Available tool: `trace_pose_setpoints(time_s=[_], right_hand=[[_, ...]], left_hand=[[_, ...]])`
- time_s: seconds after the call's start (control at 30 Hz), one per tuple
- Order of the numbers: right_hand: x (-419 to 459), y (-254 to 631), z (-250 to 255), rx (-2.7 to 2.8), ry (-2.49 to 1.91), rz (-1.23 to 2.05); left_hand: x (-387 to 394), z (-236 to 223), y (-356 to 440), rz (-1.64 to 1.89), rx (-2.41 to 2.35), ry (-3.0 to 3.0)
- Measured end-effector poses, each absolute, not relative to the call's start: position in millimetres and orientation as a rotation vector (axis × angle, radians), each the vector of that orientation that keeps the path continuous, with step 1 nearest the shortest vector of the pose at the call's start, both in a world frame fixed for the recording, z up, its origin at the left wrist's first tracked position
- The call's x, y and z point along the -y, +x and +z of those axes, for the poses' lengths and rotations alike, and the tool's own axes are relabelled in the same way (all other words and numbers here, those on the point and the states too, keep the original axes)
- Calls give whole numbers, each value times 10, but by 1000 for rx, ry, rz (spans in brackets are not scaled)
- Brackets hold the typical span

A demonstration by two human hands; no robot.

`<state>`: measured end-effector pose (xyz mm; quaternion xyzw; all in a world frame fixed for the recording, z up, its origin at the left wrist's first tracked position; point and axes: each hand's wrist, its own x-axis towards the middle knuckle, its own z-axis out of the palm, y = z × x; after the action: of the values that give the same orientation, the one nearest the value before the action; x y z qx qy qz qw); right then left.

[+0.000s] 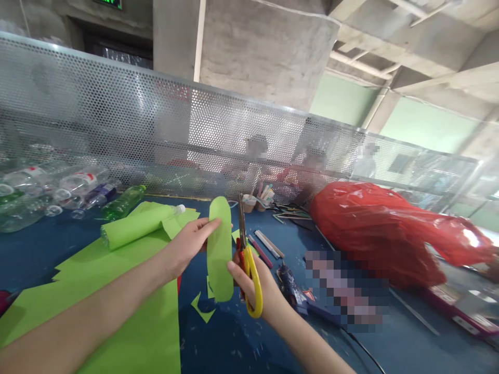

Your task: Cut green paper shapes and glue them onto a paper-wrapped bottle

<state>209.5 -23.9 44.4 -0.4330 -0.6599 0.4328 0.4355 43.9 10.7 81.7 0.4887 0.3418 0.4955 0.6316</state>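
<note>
- A concrete-walled room stands behind a perforated metal screen (pixel 234 119); in front of it I see a blue table (pixel 234 345).
- Over the table, near its middle, the green paper strip (pixel 220 254) is held up, its long axis running nearly upright in view, one rounded end pointing toward the screen, the other toward the person.
- The left hand (pixel 189 244) pinches the strip's left edge above its middle, thumb flat on the near face.
- The right hand (pixel 267 285) is wrapped around the yellow handle of the scissors (pixel 254 285); its thumb tip reaches the strip's lower right edge.
- The blades point up and away, nearly in line with the strip, just beside its right edge.
- Below the strip lies a curved green scrap (pixel 203 311).
- Left of it spread green sheets (pixel 128 317), a paper-wrapped bottle (pixel 136 226) resting on them.
- To the right are a glue gun (pixel 290 288) and, farther off, a red plastic bag (pixel 374 228).
</note>
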Motion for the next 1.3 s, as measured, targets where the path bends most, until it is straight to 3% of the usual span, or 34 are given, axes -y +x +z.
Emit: trace_pose_setpoints(time_s=[0.9, 1.13, 1.3], right_hand=[[263, 2052, 535, 1397, -995, 1391], [213, 2053, 487, 1363, -1024, 1338], [160, 2105, 481, 1358, -1057, 1120]], left_hand=[[-228, 783, 353, 1325, -841, 1093], [-202, 829, 335, 1352, -882, 1101], [-264, 830, 250, 1429, -937, 1108]])
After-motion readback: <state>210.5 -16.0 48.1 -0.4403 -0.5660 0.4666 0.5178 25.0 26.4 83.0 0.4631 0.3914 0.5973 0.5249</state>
